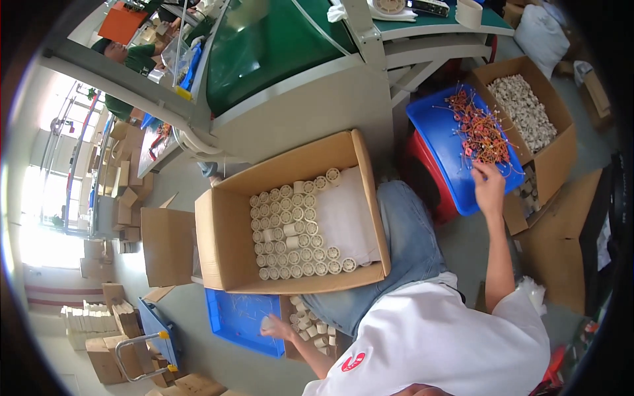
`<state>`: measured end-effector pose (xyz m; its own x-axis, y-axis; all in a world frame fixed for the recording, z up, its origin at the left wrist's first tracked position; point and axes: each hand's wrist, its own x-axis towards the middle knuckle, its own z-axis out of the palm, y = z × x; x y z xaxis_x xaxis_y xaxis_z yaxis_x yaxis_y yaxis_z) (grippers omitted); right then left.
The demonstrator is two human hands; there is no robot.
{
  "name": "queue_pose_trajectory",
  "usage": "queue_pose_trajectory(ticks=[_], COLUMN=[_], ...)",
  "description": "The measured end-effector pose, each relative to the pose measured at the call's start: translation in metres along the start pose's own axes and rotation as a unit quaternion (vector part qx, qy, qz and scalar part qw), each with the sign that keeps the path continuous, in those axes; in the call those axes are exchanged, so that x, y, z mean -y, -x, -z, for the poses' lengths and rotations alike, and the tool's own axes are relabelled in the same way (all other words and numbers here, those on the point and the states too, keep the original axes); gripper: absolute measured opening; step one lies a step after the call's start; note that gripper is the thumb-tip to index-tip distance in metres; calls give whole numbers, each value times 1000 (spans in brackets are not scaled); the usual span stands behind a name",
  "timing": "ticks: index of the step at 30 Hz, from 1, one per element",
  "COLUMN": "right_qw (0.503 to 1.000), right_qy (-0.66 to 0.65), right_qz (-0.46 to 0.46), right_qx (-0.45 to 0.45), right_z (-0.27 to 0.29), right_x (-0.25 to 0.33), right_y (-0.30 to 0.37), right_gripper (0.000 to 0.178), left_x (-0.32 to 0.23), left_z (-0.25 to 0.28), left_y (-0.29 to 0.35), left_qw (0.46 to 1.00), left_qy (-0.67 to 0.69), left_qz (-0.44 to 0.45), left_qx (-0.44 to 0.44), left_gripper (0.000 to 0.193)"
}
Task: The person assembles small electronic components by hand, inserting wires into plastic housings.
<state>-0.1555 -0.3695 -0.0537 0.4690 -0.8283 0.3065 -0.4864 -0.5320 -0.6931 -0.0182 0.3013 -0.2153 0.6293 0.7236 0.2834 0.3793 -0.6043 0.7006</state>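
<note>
My left hand (280, 329) is closed around a small whitish round plastic part (267, 324), over the near edge of a blue tray (228, 310). On the other side, my right hand (488, 188) reaches to a heap of orange and red wired parts (481, 132) in a second blue tray (432, 122). Its fingers are pinched at the heap's near edge; what is between them is too small to make out. Between my arms, a large open carton (228, 247) holds rows of white cylindrical plastic parts (290, 228), mostly upright, with a few on their sides.
A carton of small whitish pieces (522, 109) stands beyond the right tray, which rests on a red bin (422, 175). Loose white cylinders (320, 330) fill a box beside the left tray. A green-topped conveyor (277, 46) lies ahead. Another person (135, 59) is at the far left.
</note>
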Motion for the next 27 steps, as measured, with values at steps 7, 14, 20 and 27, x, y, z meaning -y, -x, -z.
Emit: queue_pose_trajectory(ticks=[7, 14, 20, 27], right_qw=[991, 994, 992, 999], right_qy=[108, 94, -42, -4], right_qz=[-53, -52, -118, -29], right_qx=[64, 16, -24, -36], right_z=[-40, -34, -39, -5], right_x=[-14, -24, -6, -29], right_y=[-53, -46, -32, -1], right_gripper=[22, 11, 15, 21], left_x=[133, -23, -282, -310], left_z=[6, -58, -100, -335], left_y=[-4, -100, -49, 96], left_qw=[961, 951, 921, 669], left_qy=[-172, -135, 143, -170], left_qz=[197, -169, -325, -589], left_qx=[90, -219, 157, 421], left_gripper=[97, 69, 38, 88])
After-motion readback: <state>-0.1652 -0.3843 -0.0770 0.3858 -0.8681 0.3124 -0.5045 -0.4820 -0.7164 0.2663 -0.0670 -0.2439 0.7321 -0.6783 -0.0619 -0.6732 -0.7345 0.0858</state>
